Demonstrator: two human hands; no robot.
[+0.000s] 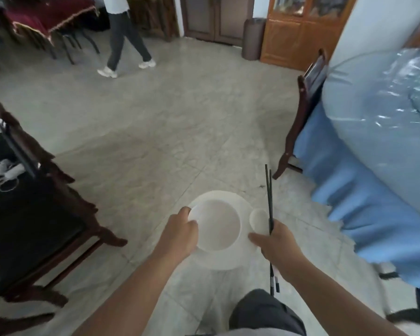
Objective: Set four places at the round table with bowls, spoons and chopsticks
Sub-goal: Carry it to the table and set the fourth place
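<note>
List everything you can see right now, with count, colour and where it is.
bowl: one, white, on the plate, carried over the floor
plate: one, white, under the bowl, held from both sides
spoon: one, white, on the plate's right edge
chopsticks: one pair, black, upright in the right hand
round table: one, blue cloth under clear plastic, far right
wooden chair: one, dark brown, beside the table
dark seat: one, black with brown frame, left; white cable on it
wooden cabinet: one, orange-brown, back wall
bin: one, grey-brown, left of the cabinet
another person: one, dark trousers, white shoes, far left
left hand: fingers on the bowl's rim
right hand: holds chopsticks and plate edge
</note>
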